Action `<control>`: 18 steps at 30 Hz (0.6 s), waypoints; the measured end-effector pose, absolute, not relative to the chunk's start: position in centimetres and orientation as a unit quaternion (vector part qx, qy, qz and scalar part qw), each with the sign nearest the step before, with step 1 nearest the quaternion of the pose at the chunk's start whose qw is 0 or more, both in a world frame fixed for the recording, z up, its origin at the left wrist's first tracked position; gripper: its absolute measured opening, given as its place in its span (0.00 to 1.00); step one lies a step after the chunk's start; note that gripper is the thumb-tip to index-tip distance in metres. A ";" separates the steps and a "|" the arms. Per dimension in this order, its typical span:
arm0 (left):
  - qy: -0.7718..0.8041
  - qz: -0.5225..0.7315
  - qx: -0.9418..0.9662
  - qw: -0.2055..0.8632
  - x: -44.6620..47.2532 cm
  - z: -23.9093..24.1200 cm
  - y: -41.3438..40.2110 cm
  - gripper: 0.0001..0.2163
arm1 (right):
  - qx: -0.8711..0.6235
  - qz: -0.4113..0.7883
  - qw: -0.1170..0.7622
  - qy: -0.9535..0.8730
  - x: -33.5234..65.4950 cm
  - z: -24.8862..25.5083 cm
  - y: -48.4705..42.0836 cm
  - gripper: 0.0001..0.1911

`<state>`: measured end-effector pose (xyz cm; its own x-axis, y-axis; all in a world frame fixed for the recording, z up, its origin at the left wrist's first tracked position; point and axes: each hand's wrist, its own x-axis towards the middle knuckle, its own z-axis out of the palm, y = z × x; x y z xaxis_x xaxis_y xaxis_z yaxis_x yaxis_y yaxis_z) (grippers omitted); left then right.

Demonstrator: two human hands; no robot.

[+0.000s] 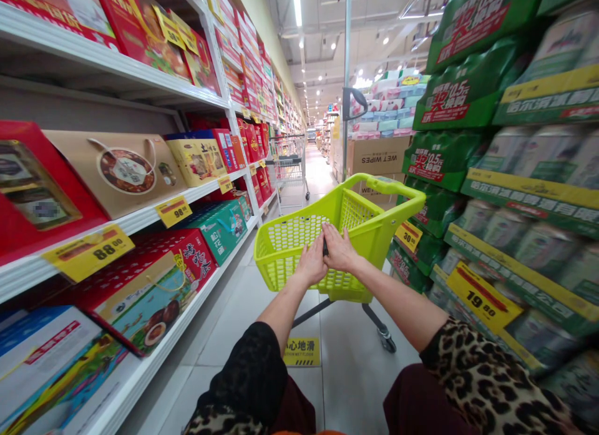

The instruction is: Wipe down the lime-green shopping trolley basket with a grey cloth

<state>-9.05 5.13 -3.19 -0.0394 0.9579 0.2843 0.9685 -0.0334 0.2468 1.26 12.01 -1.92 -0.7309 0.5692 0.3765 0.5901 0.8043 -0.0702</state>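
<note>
Two hands (311,264) (340,251) over half-hidden cart handle (324,248)

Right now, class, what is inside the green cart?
No goods show inside the cart, only its mesh walls and floor. The left hand and right hand lie on the near rim and hide the strip just beyond them, so anything small there goes unseen.

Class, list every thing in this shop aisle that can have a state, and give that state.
Lime-green plastic shopping cart: empty, upright on its wheels.
Left hand: gripping the cart's near rim.
Right hand: gripping the same rim, beside the left.
Grey wire trolley down the aisle: upright, nobody at it.
Tan cardboard gift box on the shelf: closed.
</note>
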 end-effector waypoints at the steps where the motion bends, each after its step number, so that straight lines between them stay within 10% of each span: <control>1: -0.696 -0.186 -0.693 0.004 -8.9 -3.2 5.4 0.37 | -0.295 -0.024 0.187 -0.937 1.8 -1.7 12.4 0.45; 18: -0.722 -0.204 -0.645 0.148 -4.5 -3.6 8.1 0.22 | -0.348 -0.190 0.184 -0.900 6.0 -2.8 13.2 0.33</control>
<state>-4.54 8.07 -3.61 -0.1243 0.8704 0.4764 0.9910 0.0852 0.1029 5.96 13.20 -2.79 -0.6902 0.5565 0.4626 0.6959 0.6858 0.2133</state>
